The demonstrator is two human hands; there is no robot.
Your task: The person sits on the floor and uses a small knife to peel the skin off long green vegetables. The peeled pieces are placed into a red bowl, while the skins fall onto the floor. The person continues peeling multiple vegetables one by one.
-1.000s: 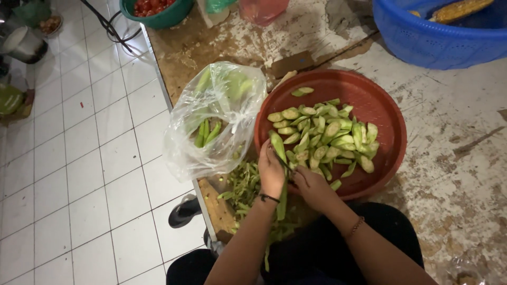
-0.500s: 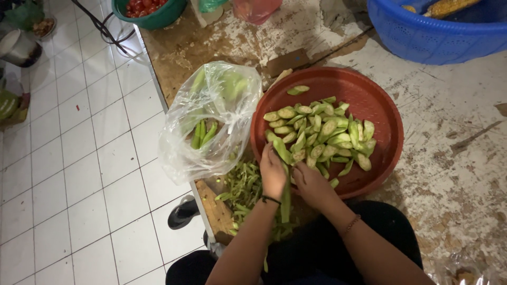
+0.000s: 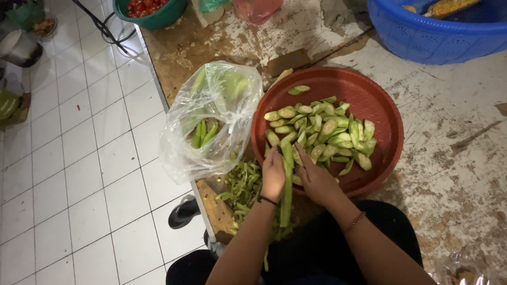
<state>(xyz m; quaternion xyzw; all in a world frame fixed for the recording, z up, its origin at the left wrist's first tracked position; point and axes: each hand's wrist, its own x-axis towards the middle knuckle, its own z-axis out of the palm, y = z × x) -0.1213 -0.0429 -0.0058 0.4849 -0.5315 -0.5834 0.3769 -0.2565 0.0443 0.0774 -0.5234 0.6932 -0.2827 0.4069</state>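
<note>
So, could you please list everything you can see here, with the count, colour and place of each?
long gourd: one, green, held upright between both hands at the tray's near edge
round tray: one, red-brown, centre of the worktop
gourd slices: many, pale green, heaped in the tray
plastic bag: one, clear, left of the tray, whole green gourds inside
peelings: a pile, green, on the worktop below the bag
basin: one, blue, top right, a corn cob inside
bowl: one, green, top left, small red fruits inside
worktop: one, worn and whitish
floor: white tiles, left
left hand: on the gourd's left side
right hand: on the gourd's right side
</note>
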